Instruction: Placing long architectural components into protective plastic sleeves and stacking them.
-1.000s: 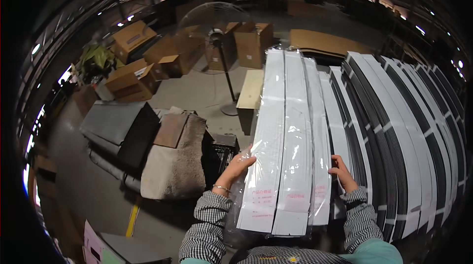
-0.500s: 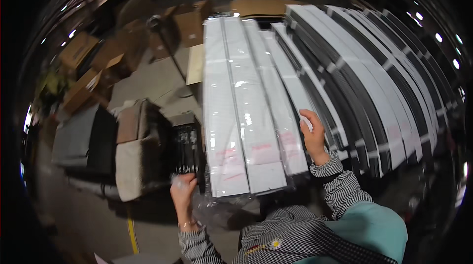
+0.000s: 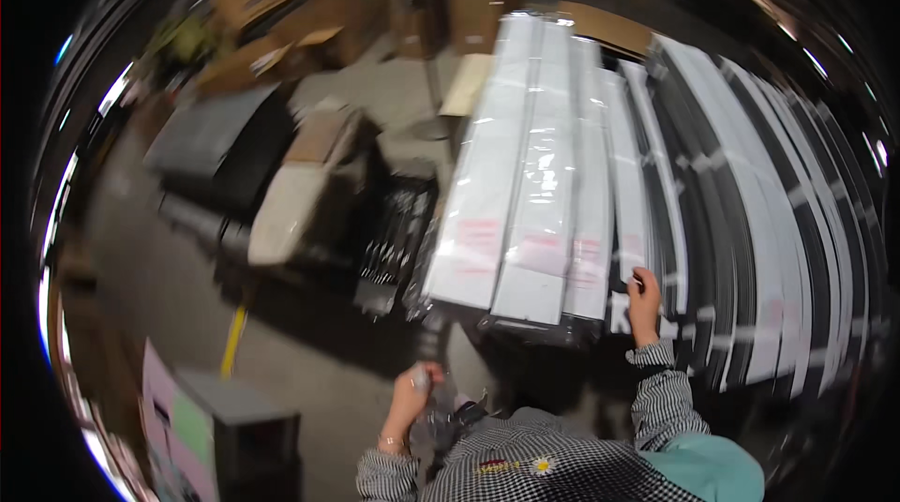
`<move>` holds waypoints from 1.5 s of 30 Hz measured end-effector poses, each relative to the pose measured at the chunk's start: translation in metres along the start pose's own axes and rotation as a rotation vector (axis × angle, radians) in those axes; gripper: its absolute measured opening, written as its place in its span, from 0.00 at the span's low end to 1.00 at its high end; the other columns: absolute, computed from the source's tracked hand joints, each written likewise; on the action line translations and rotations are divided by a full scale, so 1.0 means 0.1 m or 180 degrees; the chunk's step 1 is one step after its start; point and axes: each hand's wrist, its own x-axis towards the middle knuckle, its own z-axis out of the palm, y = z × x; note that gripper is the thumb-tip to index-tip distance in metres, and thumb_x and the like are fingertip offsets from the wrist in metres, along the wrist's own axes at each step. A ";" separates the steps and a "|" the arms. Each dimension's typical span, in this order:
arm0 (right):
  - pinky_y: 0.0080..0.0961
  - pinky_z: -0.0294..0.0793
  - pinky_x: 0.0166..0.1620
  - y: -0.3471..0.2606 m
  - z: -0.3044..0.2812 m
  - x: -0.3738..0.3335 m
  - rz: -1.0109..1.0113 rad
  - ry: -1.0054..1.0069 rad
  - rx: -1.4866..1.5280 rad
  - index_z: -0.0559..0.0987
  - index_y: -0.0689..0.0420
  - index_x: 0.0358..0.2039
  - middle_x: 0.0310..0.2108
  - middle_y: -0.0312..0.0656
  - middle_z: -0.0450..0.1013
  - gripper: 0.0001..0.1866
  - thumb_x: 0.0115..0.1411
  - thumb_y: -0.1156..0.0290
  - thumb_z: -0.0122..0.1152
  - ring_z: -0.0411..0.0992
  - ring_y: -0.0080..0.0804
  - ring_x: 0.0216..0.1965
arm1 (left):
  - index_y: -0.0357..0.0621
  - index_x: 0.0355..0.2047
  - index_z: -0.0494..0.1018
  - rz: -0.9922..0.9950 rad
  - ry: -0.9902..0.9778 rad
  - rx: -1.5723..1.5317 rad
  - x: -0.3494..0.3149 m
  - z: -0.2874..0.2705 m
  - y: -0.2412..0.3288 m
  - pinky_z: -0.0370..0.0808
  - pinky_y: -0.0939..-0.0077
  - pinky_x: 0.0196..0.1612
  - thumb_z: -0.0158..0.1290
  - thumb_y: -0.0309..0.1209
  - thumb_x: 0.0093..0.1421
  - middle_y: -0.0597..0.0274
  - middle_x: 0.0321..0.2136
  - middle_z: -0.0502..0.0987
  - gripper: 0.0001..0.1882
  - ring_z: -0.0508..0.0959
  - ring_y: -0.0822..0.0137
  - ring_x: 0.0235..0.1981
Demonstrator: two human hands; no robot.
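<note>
My left hand [image 3: 407,401] is closed in front of my body, low in the view. Clear plastic film [image 3: 433,427] is bunched in its fingers and hangs beside the wrist. My right hand [image 3: 644,310] is at the near end of a narrow white strip [image 3: 630,188], its fingers curled together; what they hold, if anything, is too blurred to make out. Between the hands, long white panels [image 3: 469,258] in shiny clear wrapping lie side by side, with pink-red print near their close ends. To the right, white and dark strips [image 3: 750,211] are stacked in banded bundles.
Left of the panels stand a black slatted stack [image 3: 398,239], a cream-and-brown wrapped bundle [image 3: 291,211] and a dark grey block [image 3: 211,141]. Cardboard boxes [image 3: 337,19] line the back. A dark cabinet-like box [image 3: 253,408] sits near left, by a yellow floor line [image 3: 234,338].
The view has swung left, so the panels appear farther right. My left hand has come away from the black stack toward my body. My right hand is nearer the strips' close ends.
</note>
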 end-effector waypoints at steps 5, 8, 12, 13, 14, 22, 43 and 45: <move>0.28 0.71 0.54 0.03 0.51 0.08 0.1605 -0.0480 0.1984 0.70 0.56 0.61 0.52 0.38 0.74 0.23 0.72 0.57 0.49 0.71 0.31 0.53 | 0.46 0.67 0.62 0.0974 0.1176 0.0273 0.54 0.02 0.40 0.68 0.73 0.60 0.51 0.17 0.54 0.51 0.59 0.73 0.37 0.73 0.61 0.59; 0.33 0.66 0.62 -0.07 0.74 -0.05 0.2302 -0.1495 0.3410 0.67 0.56 0.64 0.60 0.39 0.69 0.33 0.71 0.43 0.43 0.67 0.37 0.61 | 0.46 0.67 0.61 0.1092 0.0844 0.0129 0.66 0.13 0.47 0.65 0.73 0.63 0.51 0.17 0.53 0.50 0.60 0.71 0.39 0.71 0.58 0.62; 0.35 0.59 0.67 0.02 0.75 -0.22 0.2294 -0.1138 0.3461 0.66 0.59 0.65 0.65 0.41 0.65 0.35 0.69 0.42 0.46 0.62 0.41 0.65 | 0.43 0.64 0.65 0.1093 0.1777 -0.0180 0.22 0.42 0.14 0.69 0.69 0.59 0.52 0.18 0.54 0.53 0.54 0.77 0.34 0.77 0.62 0.55; 0.34 0.75 0.50 0.48 0.82 -0.20 0.2158 -0.0476 0.3377 0.71 0.55 0.59 0.51 0.38 0.75 0.30 0.68 0.44 0.50 0.74 0.36 0.49 | 0.42 0.62 0.68 0.0965 0.2036 -0.0383 0.05 0.50 -0.03 0.72 0.68 0.57 0.53 0.18 0.55 0.54 0.50 0.80 0.31 0.79 0.63 0.52; 0.26 0.67 0.23 0.83 0.61 -0.32 0.2722 -0.1211 0.2615 0.75 0.49 0.43 0.29 0.30 0.72 0.18 0.68 0.48 0.53 0.68 0.27 0.25 | 0.41 0.60 0.69 0.0691 0.2049 -0.0376 -0.26 0.55 -0.25 0.73 0.67 0.55 0.52 0.21 0.57 0.56 0.46 0.82 0.27 0.81 0.64 0.48; 0.23 0.74 0.29 1.01 0.12 -1.94 0.3842 -0.2855 0.1810 0.76 0.53 0.34 0.28 0.38 0.75 0.05 0.63 0.67 0.59 0.75 0.33 0.30 | 0.42 0.52 0.73 -0.0130 0.1909 -0.1010 -2.53 1.38 -0.90 0.75 0.72 0.47 0.49 0.34 0.68 0.62 0.36 0.83 0.15 0.82 0.66 0.41; 0.34 0.75 0.51 -2.50 2.40 -9.80 0.0789 -0.7714 -0.0424 0.75 0.61 0.48 0.43 0.44 0.75 0.17 0.63 0.65 0.62 0.77 0.40 0.46 | 0.36 0.51 0.74 -0.2185 0.5128 -0.2784 -7.38 3.16 -2.13 0.69 0.81 0.29 0.51 0.24 0.62 0.63 0.29 0.83 0.16 0.71 0.79 0.24; 0.33 0.76 0.49 -2.40 2.52 -10.40 0.0602 -0.7764 -0.0543 0.74 0.62 0.48 0.42 0.44 0.75 0.18 0.62 0.66 0.63 0.77 0.39 0.45 | 0.36 0.52 0.72 -0.2425 0.5056 -0.3326 -7.28 3.37 -2.15 0.73 0.68 0.38 0.56 0.32 0.61 0.55 0.38 0.80 0.20 0.76 0.65 0.35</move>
